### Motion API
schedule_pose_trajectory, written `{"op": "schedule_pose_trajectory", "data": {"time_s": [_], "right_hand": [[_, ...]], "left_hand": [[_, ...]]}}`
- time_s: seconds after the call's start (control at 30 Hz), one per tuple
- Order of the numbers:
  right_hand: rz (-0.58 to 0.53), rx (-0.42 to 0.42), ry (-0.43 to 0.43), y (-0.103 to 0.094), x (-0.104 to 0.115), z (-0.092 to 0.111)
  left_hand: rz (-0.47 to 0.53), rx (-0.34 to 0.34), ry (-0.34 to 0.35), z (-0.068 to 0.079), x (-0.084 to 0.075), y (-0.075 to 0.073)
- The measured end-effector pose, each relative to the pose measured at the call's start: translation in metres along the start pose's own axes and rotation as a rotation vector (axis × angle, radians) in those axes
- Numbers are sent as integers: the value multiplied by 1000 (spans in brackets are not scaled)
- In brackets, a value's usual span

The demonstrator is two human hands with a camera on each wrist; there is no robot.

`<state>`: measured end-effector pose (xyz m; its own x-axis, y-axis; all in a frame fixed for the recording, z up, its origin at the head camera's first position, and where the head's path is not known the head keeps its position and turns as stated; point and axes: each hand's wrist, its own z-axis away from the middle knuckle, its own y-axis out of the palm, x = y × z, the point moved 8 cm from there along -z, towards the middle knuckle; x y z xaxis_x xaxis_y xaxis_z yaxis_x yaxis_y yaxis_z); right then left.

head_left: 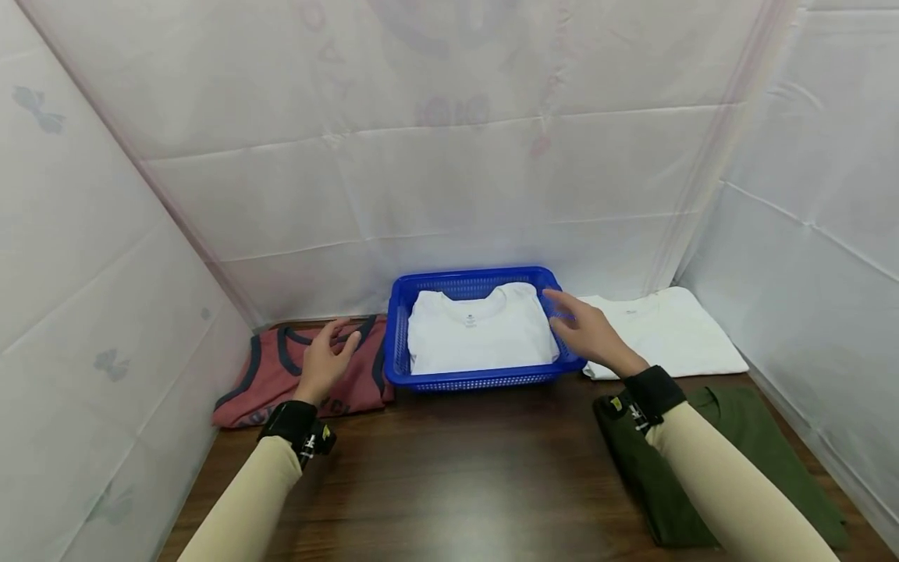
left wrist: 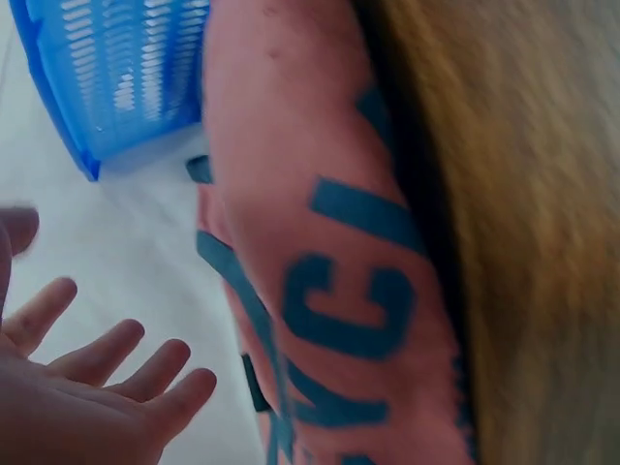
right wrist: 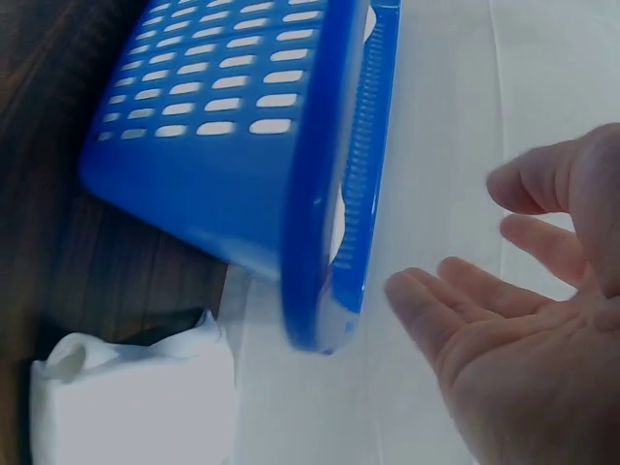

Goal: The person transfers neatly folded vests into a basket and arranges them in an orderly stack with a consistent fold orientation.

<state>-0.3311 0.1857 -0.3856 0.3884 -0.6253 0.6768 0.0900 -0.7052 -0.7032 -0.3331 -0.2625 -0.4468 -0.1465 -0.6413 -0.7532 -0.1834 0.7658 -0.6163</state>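
The blue plastic basket [head_left: 485,380], a folded white T-shirt [head_left: 485,341] inside, lay lengthwise along the back edge of the table [head_left: 456,468], the right hand [head_left: 588,332] nearer, just off its right end, the left hand [head_left: 328,361] farther from its left end, both empty with fingers loosely spread.

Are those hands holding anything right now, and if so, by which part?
Nothing is held: the left hand hovers empty near the dark-trimmed red shirt; the right hand hovers empty by the blue plastic basket.

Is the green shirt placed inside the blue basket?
No, the green shirt lies on the table, while the blue basket holds a white shirt.
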Motion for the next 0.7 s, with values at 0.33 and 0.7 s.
{"op": "schedule_pose_trajectory", "data": {"time_s": [0.33, 0.7], "right_hand": [[-27, -166, -6, -22, -15, 18], [-25, -194, 21, -38, -31, 36]], "left_hand": [[-227, 156, -5, 10, 21, 7], [-496, 285, -48, 21, 37, 20]]}}
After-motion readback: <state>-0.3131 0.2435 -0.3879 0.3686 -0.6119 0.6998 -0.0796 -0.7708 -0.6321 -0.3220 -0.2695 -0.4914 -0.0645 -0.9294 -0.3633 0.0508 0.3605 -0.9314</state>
